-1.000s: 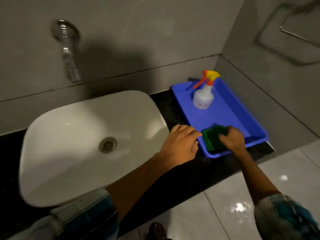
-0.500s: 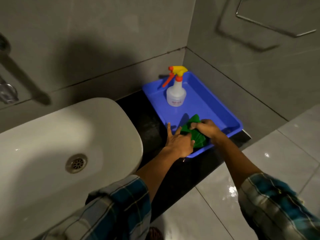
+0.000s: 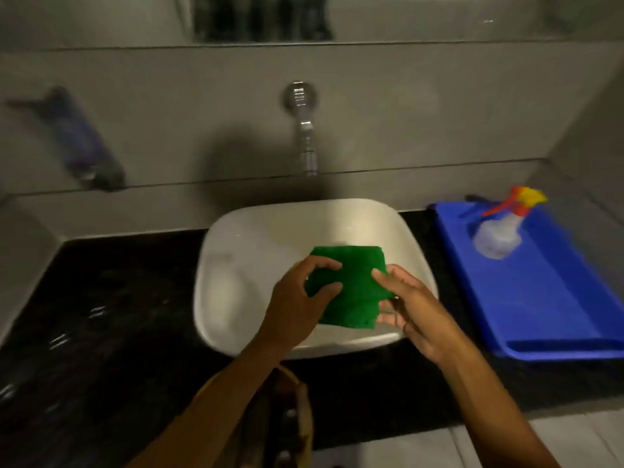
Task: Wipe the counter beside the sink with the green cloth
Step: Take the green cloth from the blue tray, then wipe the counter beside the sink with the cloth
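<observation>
1. Cloth (image 3: 351,285) is held flat over the sink (image 3: 236,265), at centre frame.
2. Left hand (image 3: 297,298) pinches its 9 o'clock edge, thumb on top; right hand (image 3: 412,309) supports the 3 o'clock edge, fingers loosely spread.
3. Advice: keep it folded flat, then carry it to the counter (image 3: 101,315) at 9 o'clock and press evenly.
</observation>
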Tool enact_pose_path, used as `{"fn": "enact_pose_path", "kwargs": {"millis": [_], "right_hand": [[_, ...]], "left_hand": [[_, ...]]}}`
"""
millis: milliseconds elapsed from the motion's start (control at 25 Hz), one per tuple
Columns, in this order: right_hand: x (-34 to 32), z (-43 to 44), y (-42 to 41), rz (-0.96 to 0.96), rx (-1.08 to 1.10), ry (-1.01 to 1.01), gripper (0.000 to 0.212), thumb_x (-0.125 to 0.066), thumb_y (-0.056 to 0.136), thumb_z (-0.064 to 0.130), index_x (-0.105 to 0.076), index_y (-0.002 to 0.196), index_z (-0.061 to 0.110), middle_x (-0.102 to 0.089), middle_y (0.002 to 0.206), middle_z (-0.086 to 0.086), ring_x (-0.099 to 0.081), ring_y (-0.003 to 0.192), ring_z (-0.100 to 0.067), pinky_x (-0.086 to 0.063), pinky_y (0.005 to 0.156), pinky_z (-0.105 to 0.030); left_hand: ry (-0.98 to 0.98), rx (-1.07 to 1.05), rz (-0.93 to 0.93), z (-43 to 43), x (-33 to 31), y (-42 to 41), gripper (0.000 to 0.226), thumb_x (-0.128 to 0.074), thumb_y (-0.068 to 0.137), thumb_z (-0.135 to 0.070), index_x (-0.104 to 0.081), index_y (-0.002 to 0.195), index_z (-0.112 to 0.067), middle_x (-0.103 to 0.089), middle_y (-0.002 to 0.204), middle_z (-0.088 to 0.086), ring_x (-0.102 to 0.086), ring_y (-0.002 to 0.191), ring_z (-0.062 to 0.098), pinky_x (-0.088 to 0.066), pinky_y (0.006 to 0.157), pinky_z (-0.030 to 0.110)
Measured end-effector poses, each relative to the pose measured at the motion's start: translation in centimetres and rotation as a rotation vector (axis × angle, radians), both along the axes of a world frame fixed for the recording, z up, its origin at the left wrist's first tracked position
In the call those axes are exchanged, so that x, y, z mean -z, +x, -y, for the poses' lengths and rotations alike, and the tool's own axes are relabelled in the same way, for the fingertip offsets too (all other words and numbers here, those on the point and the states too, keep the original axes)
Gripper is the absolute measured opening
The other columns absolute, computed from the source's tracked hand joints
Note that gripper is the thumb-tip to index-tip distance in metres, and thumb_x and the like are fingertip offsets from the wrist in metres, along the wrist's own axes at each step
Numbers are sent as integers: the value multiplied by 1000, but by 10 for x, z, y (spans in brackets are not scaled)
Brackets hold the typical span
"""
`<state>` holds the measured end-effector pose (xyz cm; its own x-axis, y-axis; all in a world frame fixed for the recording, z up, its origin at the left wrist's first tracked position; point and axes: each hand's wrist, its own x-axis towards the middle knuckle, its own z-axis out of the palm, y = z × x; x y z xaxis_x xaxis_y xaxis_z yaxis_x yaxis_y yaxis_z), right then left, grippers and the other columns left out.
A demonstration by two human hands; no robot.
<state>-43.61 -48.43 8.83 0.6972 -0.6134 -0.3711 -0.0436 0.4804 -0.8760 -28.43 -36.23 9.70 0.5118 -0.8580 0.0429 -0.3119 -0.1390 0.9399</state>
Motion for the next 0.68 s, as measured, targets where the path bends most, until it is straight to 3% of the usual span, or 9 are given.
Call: {"fn": "enact_pose_path", "kwargs": {"millis": [80, 200, 280, 400, 480, 560, 600, 680], "right_hand": [[12, -63, 62, -84, -143, -102, 19, -66, 90, 22, -65, 108, 15, -76, 105, -11, -74, 91, -26, -62, 68, -32], [34, -166, 137, -176, -288, -299, 49, -69, 88, 12, -45, 129, 23, -71, 105, -11, -74, 90, -27, -63, 71, -41], [57, -231, 182, -225, -450, -601, 58, -66, 88, 10, -38, 137, 25, -66, 112, -7, -69, 98, -23, -59, 85, -40], [90, -291, 246, -276, -657, -873, 45, -53, 93, 9, -46, 135, 23, -60, 122, -13, -64, 101, -26, -52, 81, -29], [114, -309, 284, -447, -746, -1058, 46, -48, 97, 19, -42, 142, 22, -42, 142, -19, -53, 122, -34, -49, 95, -37], [137, -323, 302, -580, -867, -1349, 58, -38, 97, 48, -26, 151, 31, -7, 162, -12, -13, 149, -34, -20, 118, -50], [148, -333, 306, -563, -958, -1470, 64, -31, 94, 59, -19, 152, 35, 6, 164, -5, 2, 152, -29, -6, 120, -53], [168, -346, 304, -486, -1072, -1649, 71, -26, 90, 67, -16, 153, 34, 1, 164, -3, -1, 152, -27, -1, 118, -58]], "left_hand": [[60, -156, 16, -80, 13, 46, 26, -63, 87, -11, -63, 108, -27, -64, 116, -5, -63, 106, 15, -56, 91, 36], [198, -376, 117, -190, 46, 90, 30, -59, 89, -10, -62, 112, -29, -61, 122, -6, -58, 111, 10, -43, 91, 12], [273, -517, 171, -258, 78, 113, 28, -59, 90, -14, -60, 115, -28, -60, 120, -5, -58, 111, 13, -41, 89, 18], [323, -616, 173, -325, 122, 146, 29, -57, 92, -23, -57, 121, -26, -61, 121, 2, -61, 111, 22, -43, 85, 24], [421, -653, 242, -357, 148, 165, 38, -50, 95, -32, -50, 132, -24, -54, 136, 8, -55, 122, 26, -44, 93, 31], [585, -723, 409, -393, 176, 176, 51, -40, 95, -41, -42, 141, -19, -39, 152, 14, -38, 138, 30, -35, 110, 46], [651, -749, 455, -415, 188, 178, 57, -33, 95, -47, -37, 144, -18, -32, 156, 14, -30, 143, 30, -27, 115, 49], [744, -698, 511, -453, 213, 173, 64, -21, 95, -54, -25, 149, -19, -20, 160, 11, -18, 148, 26, -15, 119, 46]]}}
